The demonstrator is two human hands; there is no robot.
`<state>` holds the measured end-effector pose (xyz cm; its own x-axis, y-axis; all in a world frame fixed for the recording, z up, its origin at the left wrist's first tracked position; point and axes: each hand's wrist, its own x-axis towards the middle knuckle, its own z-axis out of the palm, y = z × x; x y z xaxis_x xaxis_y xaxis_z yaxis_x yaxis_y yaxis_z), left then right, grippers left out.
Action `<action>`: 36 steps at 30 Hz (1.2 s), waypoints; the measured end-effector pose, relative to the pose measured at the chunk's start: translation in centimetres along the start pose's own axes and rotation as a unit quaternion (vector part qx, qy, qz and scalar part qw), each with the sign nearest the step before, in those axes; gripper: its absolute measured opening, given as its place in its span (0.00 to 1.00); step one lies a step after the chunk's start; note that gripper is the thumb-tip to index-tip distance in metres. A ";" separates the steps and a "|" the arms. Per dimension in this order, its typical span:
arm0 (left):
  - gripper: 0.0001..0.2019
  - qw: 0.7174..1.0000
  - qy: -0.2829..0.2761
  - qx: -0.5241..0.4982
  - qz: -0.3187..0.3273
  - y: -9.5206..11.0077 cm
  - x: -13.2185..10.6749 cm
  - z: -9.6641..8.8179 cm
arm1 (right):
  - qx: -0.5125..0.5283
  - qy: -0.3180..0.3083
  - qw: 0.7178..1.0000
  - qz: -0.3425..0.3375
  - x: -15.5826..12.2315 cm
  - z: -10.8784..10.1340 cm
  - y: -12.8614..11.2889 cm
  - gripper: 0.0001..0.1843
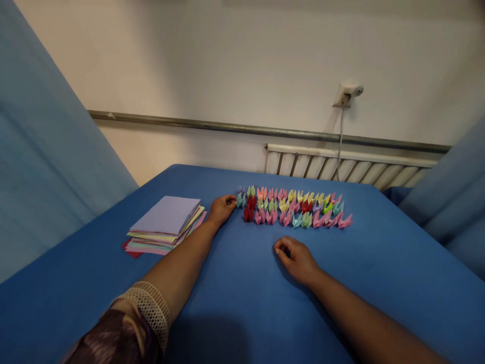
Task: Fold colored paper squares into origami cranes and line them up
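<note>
Several small folded paper pieces [293,207] in pink, yellow, green, red and blue lie in rows on the blue table [242,303]. My left hand [222,208] reaches to the left end of the rows, its fingers curled and pinched on a pale blue-green folded piece [239,200] there. My right hand [297,259] rests on the table in front of the rows, fingers loosely curled under, touching none of the pieces. A stack of flat coloured paper sheets [164,225], lilac on top, lies just left of my left hand.
A white wall with a metal rail [265,130] runs behind the table. A white radiator [348,164] and a wall socket with a cable [346,95] are at the back right. Blue fabric hangs at the left [45,151] and right [454,192].
</note>
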<state>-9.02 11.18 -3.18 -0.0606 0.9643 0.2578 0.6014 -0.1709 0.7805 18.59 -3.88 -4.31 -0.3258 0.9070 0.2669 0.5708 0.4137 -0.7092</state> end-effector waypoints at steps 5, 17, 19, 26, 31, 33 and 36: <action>0.16 1.000 0.008 0.004 -0.003 -0.3 0.2 0.2 | 0.006 -0.005 1.000 0.006 0.0 -0.1 0.0 0.05; 0.10 1.000 -0.009 -0.026 -0.003 -0.1 0.2 0.2 | 0.004 -0.008 1.000 0.009 0.0 0.0 0.0 0.05; 0.10 0.999 -0.012 -0.037 -0.002 -0.2 0.3 0.2 | 0.004 -0.008 1.000 0.010 0.0 0.1 0.1 0.04; 0.09 0.998 -0.023 -0.059 0.000 -0.4 0.7 0.3 | 0.005 -0.004 1.000 0.010 0.0 0.0 0.1 0.05; 0.10 0.998 -0.023 -0.064 -0.001 -0.5 0.9 0.4 | 0.006 -0.006 1.000 0.007 0.0 -0.1 -0.2 0.05; 0.10 0.998 -0.024 -0.066 -0.002 -0.7 1.0 0.4 | 0.008 -0.005 1.000 0.007 0.0 0.0 -0.2 0.05; 0.11 0.997 -0.025 -0.069 -0.003 -1.1 1.2 0.5 | 0.007 -0.006 1.000 0.007 0.0 -0.1 -0.2 0.05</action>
<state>-9.38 12.61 -4.01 -0.0223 0.9736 0.2270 0.4848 -0.1880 0.8542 18.51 -3.96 -4.13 -0.3266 0.9117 0.2493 0.5652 0.3998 -0.7216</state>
